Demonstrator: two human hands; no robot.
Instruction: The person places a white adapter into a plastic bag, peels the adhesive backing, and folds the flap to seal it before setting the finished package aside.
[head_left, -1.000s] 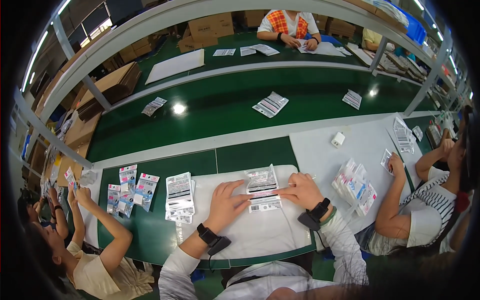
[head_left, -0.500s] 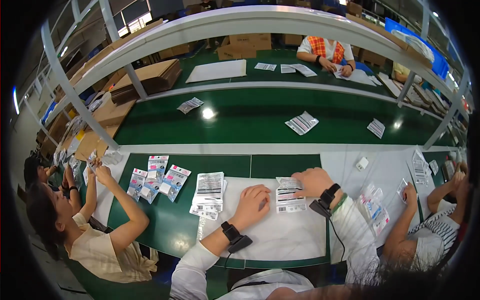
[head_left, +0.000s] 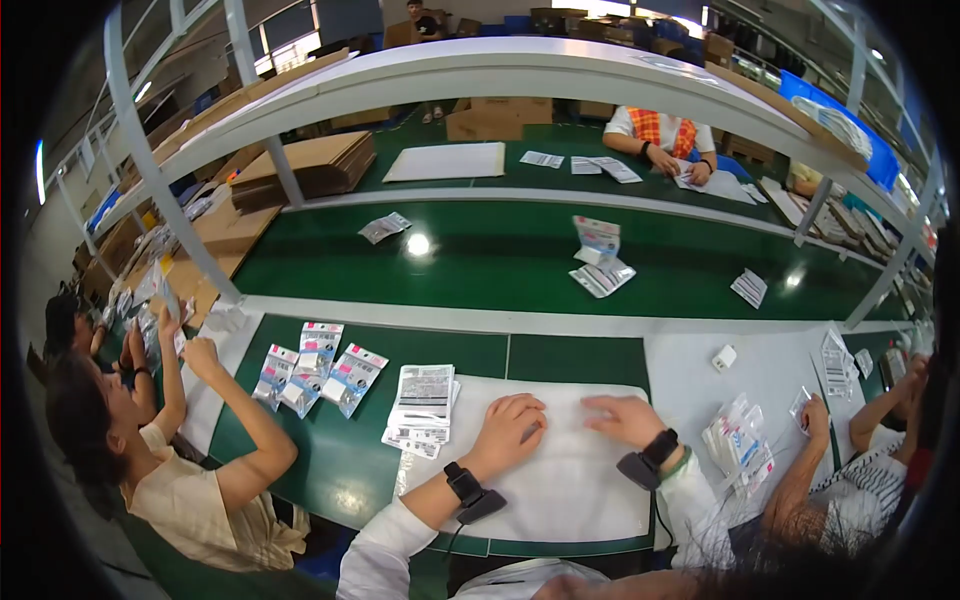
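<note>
Both hands laid on a white sheet at the worktable.

The left hand [head_left: 512,430] is seen resting knuckles-up on the white sheet [head_left: 560,490] with its fingers curled loosely under, nothing being visibly grasped; the right hand [head_left: 622,418] is laid flat at its 3 o'clock, fingers stretched toward the left, also holding nothing. Both wrists (each banded with a dark device) are bent inward, the forearms entering from 6 o'clock. A stack of printed leaflets [head_left: 423,405] lies at 9 o'clock of the left hand, just beside the sheet's edge, and three pink-and-blue packets [head_left: 318,375] lie further out the same way. It is judged that the leaflet stack could be knocked askew if the left hand were swept outward carelessly, and that the sheet could be rucked by uneven pressing.
</note>
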